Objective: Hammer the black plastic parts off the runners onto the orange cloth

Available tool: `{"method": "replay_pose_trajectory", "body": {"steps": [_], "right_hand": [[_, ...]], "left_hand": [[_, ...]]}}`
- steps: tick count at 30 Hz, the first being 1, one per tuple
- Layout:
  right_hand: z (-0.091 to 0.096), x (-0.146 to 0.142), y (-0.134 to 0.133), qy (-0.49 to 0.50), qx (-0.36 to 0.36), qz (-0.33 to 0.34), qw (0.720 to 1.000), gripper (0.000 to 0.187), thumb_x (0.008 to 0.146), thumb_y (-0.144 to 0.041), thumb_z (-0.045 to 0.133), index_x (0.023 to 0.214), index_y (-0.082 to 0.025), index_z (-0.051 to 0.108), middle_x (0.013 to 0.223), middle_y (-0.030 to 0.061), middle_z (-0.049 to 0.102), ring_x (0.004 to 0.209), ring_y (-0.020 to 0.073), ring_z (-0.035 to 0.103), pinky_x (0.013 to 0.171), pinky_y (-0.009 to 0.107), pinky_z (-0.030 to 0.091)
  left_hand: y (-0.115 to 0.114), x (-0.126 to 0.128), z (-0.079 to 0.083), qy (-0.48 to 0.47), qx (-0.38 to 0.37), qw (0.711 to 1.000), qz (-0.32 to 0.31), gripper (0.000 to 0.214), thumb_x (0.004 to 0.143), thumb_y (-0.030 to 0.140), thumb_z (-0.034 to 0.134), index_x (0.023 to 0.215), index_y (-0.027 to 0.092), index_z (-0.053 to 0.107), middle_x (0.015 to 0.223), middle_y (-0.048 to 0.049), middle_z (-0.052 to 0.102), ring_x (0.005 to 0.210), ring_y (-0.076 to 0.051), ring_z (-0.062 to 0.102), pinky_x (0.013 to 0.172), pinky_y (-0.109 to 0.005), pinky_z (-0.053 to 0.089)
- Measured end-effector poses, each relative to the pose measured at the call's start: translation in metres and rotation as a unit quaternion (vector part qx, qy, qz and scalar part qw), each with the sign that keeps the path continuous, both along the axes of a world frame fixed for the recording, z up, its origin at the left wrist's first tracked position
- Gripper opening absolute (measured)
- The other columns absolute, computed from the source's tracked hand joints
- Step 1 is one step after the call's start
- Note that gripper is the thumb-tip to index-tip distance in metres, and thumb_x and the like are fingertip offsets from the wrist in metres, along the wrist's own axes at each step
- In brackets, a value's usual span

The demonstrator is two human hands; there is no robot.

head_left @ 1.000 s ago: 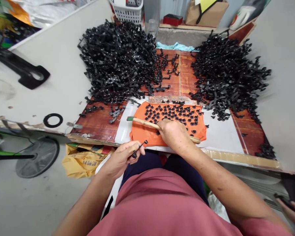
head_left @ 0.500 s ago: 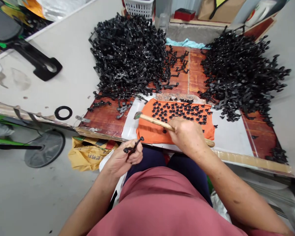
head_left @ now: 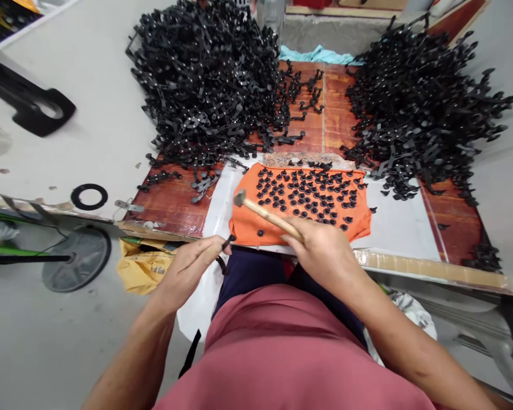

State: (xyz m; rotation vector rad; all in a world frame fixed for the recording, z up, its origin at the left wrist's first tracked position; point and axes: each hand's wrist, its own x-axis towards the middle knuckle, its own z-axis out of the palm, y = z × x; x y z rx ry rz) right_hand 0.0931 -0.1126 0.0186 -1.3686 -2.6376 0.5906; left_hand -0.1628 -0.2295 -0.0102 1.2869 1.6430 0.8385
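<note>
Left hand: closed in a pinch; a black strip part is gripped between thumb and fingertips, just off the near edge of the worktop, above the lap.
Right hand: wrapped shut around the lower end of the wooden shaft of a hammer; the metal head is held over the near left corner of the orange cloth.
Black strip part: judged light, thin and stiff, probably smooth plastic or coated metal; most of it is hidden by the fingers. It is best taken at its middle, with the ends left free.
Hammer: judged small and head-heavy; it is gripped low on the shaft, so swing is gained at some cost in control.
Orange cloth: spread on a white sheet; many small black studs are scattered over it. They are judged loose, light and easily rolled or bounced.
Heaps: one left heap and one right heap of tangled black strips are piled at the back of the worktop, well apart.
Beside: a black ring lies on the pale surface at the left.
</note>
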Motion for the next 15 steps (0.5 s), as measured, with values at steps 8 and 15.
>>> {"method": "replay_pose_trajectory", "body": {"steps": [8,15], "right_hand": [[-0.029,0.071,-0.045,0.059,-0.065,-0.038,0.995,0.047,0.105,-0.028,0.047,0.152,-0.028,0.054,0.122,0.0069,0.078,0.096,0.0245,0.079,0.082,0.035,0.062],[-0.048,0.08,-0.052,0.1,-0.125,-0.051,0.986,0.05,0.106,-0.027,0.047,0.155,-0.027,0.05,0.138,0.0064,0.07,0.119,0.0257,0.072,0.106,0.043,0.056]], "left_hand": [[0.036,0.03,-0.007,0.158,0.032,0.985,-0.062,0.039,0.102,0.04,0.04,0.078,0.021,0.064,0.072,0.0,0.066,0.071,-0.017,0.06,0.071,-0.028,0.04],[0.039,0.038,-0.006,0.18,0.022,0.98,-0.082,0.04,0.104,0.042,0.036,0.084,0.022,0.064,0.08,-0.0015,0.069,0.078,-0.018,0.063,0.074,-0.028,0.041]]}}
